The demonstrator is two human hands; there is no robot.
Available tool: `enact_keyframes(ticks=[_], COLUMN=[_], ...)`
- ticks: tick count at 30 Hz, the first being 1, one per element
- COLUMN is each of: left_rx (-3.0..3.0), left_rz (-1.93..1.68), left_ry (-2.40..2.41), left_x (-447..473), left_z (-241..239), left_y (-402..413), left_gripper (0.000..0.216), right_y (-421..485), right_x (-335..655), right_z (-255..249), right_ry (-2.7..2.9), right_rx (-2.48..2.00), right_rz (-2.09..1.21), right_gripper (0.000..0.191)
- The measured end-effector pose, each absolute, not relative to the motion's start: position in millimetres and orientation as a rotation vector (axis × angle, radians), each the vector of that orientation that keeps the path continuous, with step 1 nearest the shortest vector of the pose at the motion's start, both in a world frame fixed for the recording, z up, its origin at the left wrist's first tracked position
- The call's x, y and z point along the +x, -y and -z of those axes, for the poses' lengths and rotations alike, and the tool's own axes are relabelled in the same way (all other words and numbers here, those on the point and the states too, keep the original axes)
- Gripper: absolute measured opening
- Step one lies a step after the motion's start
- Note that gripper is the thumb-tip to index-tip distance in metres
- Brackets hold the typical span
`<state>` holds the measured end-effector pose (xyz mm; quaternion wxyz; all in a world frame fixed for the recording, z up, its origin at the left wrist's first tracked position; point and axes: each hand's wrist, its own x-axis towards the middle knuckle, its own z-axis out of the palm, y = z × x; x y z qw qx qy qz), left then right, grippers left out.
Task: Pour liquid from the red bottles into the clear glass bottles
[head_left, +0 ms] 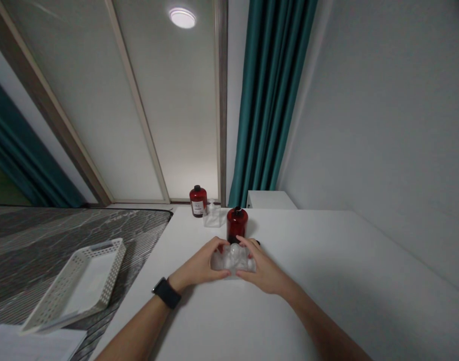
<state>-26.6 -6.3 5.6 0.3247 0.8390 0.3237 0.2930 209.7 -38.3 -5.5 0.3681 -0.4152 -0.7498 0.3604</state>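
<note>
A small clear bottle (234, 259) stands on the white table (327, 271), gripped from both sides. My left hand (200, 266) wraps its left side, fingers curled around it. My right hand (262, 268) holds its right side, fingertips near the top. Just behind the clear bottle stands a dark red bottle (237, 225) with a black cap. Farther back are a second dark red bottle (198, 200) with a white label and another clear bottle (212, 214). A black watch sits on my left wrist.
A white perforated basket (81, 284) lies tilted on a grey patterned mattress (45, 235) to the left, with white paper below it. Teal curtains hang behind the table, and a white wall runs along the right.
</note>
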Motion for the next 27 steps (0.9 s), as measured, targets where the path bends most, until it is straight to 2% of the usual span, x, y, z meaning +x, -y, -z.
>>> enact_keyframes(ticks=[5,10,16,27], left_rx=[2.19,2.1,2.062,2.073], left_rz=[-0.767,-0.747,-0.748,-0.741], left_ry=[-0.833,-0.81,-0.797,-0.863], left_x=[-24.1,-19.6,-19.5,-17.9], left_z=[-6.8,-6.4,-5.3,-4.4], left_y=[7.9,9.2,8.4,9.3], left_gripper=[0.059,0.055,0.057,0.062], right_y=[39.1,39.0,37.7,40.6], right_x=[207.4,201.4,199.8,198.1], right_z=[1.9,0.2,3.2,2.4], right_ry=[1.83,1.718,1.671,1.682], right_rx=[-1.016,-0.868,-0.866,-0.969], right_rz=[-0.866,-0.973,-1.061,-0.993], right_gripper=[0.061,0.069,0.068,0.06])
